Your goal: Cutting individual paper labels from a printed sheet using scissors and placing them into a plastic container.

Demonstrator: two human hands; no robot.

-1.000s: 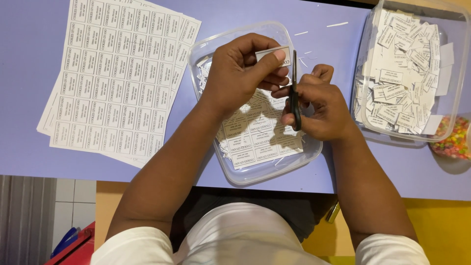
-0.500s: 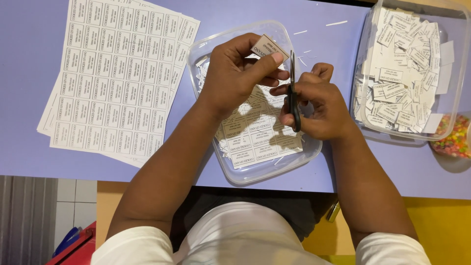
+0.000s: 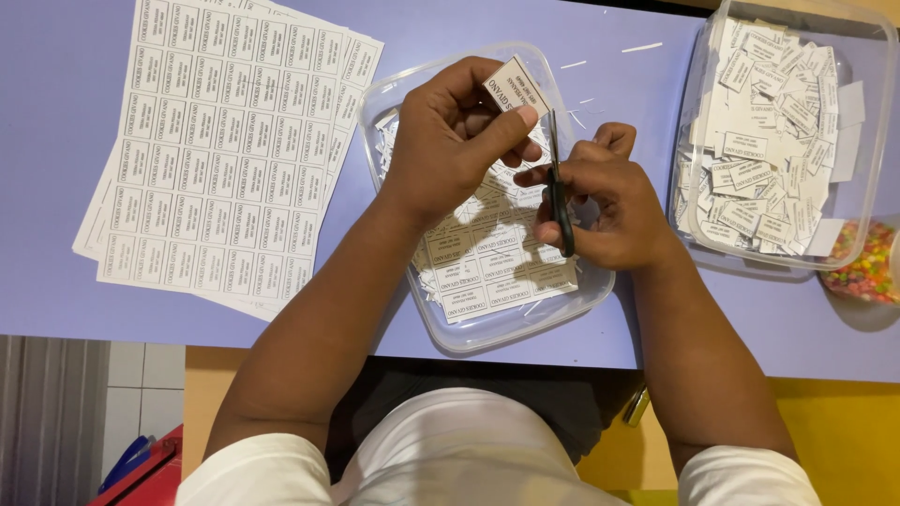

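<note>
- Head view: the left hand (image 3: 459,141) pinches a small printed label (image 3: 514,86) in closed fingers, above a clear tub (image 3: 394,94) of cut strips.
- The right hand (image 3: 609,201) is closed around black scissors (image 3: 558,192), blades beside the label.
- Uncut label sheets (image 3: 216,150) lie left on the purple worktop (image 3: 56,112); a second tub (image 3: 881,56) of cut labels stands right.

The small label (image 3: 514,86) pinched in the left hand (image 3: 457,141) is matt white paper, as are the printed sheets (image 3: 220,150) lying at the left. The scissors (image 3: 559,192) in the right hand (image 3: 605,211) show dull dark metal blades. Both tubs, the middle one (image 3: 487,328) and the right one (image 3: 694,141), are clear glossy plastic. The surface (image 3: 56,141) looks smooth, matt lilac.
</note>
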